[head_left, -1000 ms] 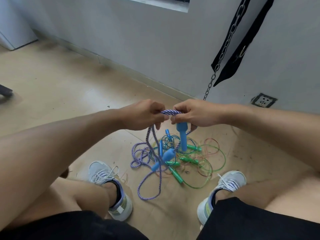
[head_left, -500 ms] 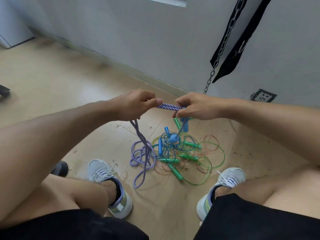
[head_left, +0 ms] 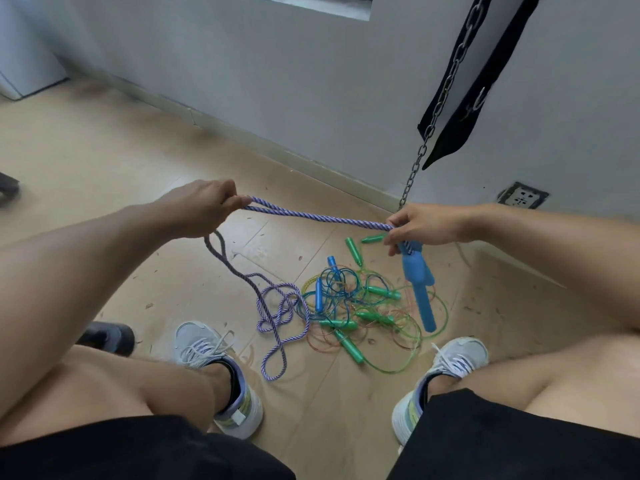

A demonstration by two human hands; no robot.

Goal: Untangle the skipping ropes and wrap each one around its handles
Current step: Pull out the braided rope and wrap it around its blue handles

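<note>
Left hand (head_left: 201, 209) and right hand (head_left: 424, 226) each pinch the purple braided rope (head_left: 318, 216); no writing is legible.

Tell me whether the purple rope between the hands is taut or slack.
Taut: the purple rope runs straight from the left hand to the right hand; only its tail hangs loose to the floor.

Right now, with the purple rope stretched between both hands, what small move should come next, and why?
Probably wind the stretched span around the blue handles hanging under the right hand. The left hand pinches a doubled length of the purple rope pulled taut between the hands, and the rest trails loose to the floor, seemingly free of the thin-rope tangle.
</note>
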